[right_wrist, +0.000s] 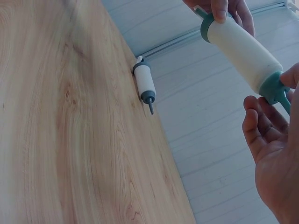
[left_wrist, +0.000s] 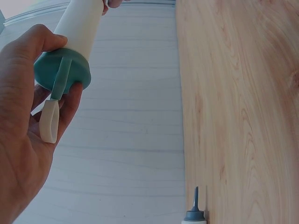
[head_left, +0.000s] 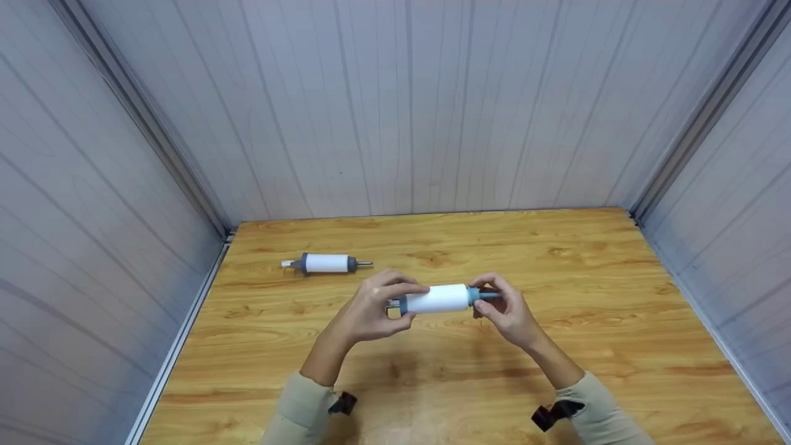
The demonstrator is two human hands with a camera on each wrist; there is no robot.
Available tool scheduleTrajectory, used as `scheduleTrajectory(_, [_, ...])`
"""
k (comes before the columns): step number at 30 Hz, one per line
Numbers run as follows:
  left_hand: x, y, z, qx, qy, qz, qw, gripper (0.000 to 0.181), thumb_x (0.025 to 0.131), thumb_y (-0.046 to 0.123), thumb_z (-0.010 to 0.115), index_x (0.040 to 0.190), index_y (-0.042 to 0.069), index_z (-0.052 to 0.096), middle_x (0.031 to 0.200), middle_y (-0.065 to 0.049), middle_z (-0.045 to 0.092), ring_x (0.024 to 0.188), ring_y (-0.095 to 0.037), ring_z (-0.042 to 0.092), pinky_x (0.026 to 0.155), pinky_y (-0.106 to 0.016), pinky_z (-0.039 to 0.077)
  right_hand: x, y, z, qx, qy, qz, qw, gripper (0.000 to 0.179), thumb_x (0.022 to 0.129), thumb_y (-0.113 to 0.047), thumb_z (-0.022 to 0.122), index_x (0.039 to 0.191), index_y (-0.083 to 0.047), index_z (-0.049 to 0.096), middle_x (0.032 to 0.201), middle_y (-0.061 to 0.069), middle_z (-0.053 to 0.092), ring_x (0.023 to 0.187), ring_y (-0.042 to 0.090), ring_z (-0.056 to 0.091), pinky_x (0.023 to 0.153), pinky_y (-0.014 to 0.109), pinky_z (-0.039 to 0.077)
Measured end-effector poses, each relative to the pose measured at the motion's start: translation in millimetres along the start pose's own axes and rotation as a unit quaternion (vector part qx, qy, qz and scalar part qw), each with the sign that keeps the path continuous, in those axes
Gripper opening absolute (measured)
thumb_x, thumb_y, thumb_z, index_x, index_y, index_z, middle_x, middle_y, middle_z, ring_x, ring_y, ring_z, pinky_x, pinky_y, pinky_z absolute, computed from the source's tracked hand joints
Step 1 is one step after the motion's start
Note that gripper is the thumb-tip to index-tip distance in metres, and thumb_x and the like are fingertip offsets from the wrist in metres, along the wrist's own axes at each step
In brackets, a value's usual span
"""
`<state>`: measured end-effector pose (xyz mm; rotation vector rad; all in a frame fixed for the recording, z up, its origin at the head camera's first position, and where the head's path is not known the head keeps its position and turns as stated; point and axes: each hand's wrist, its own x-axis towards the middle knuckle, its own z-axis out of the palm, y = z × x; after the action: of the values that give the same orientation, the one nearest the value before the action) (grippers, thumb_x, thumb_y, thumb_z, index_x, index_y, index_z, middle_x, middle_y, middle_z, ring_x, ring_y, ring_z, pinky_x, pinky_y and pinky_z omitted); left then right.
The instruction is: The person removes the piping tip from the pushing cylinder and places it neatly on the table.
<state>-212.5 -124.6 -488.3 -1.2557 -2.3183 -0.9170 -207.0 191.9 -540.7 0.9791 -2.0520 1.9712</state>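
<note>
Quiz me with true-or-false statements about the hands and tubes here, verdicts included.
1. The left hand and right hand both hold the teal-ended tube. True.
2. The gray-ended tube also has a white body. True.
3. The gray-ended tube stands upright. False: it lies on its side on the table.
4. The teal-ended tube has a pale loop near the left hand. True.
5. The right hand touches the gray-ended tube. False: neither hand touches it.

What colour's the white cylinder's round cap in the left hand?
Teal cap, clearest in left wrist view.
</note>
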Motion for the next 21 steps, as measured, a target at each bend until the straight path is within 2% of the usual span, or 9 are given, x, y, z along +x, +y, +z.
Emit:
scheduleTrajectory(6, [-0.6,0.3,-1.9,0.005,0.002,0.007,1.0,0.045,0.09,0.009,0.089,0.134,0.012,0.082,0.125,-0.012,0.08,0.108,-0.028,0.078,0.083,-0.036,0.069,1.0,1.3,1.1,0.008,-0.006,-0.006,0.9999,0.028,0.103,0.02,0.056,0.131,0.019,0.053,0.123,-0.013,0.071,0.09,0.002,0.073,0.076,0.019,0.064])
scheduleTrajectory(13, [0.0,-0.7,-1.1,0.009,0.004,0.014,0.9999,0.045,0.088,0.008,0.089,0.133,0.013,0.082,0.124,-0.012,0.08,0.108,-0.028,0.078,0.083,-0.036,0.069,0.8,4.4,1.1,-0.001,-0.006,-0.015,0.9999,0.027,0.108,0.016,0.049,0.134,0.019,0.056,0.117,-0.009,0.071,0.085,0.005,0.07,0.074,0.021,0.063])
scheduleTrajectory(21, [-0.3,-0.3,0.9,0.011,0.003,0.013,0.9998,0.045,0.088,0.007,0.09,0.133,0.013,0.084,0.123,-0.012,0.08,0.106,-0.028,0.078,0.082,-0.034,0.069,-0.1,3.6,2.7,-0.013,0.002,-0.007,0.9999,0.024,0.107,0.016,0.052,0.131,0.018,0.059,0.113,-0.011,0.071,0.083,0.004,0.068,0.072,0.021,0.063])
